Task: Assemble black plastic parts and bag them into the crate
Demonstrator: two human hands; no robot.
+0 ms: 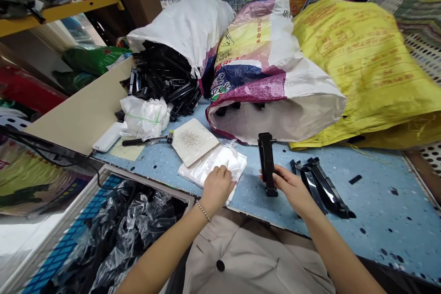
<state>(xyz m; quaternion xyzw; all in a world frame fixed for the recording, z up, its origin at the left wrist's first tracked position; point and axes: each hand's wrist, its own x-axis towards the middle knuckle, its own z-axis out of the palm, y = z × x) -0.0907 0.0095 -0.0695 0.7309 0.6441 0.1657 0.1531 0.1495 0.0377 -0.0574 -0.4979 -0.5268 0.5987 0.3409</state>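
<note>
My right hand (287, 186) grips a long black plastic part (266, 161), upright above the blue tabletop, with a small peg sticking out near its top. Curled fingers of my left hand (217, 187) pinch at a stack of clear plastic bags (196, 172) near the table's front edge; the fingertips are partly hidden. On the far side of the stack, a square tile (195, 140) with a speckled, worn middle overlaps the bags. Several similar black parts (324, 188) lie to the right of my right hand.
A small hammer (148, 139), white phone-like device (108, 138) and bundled bags (146, 117) lie left. Behind stand a white sack (193, 23) spilling black parts (168, 78), a printed sack (255, 64) and a yellow sack (361, 64). Below left, a crate (172, 193) holds bagged black pieces.
</note>
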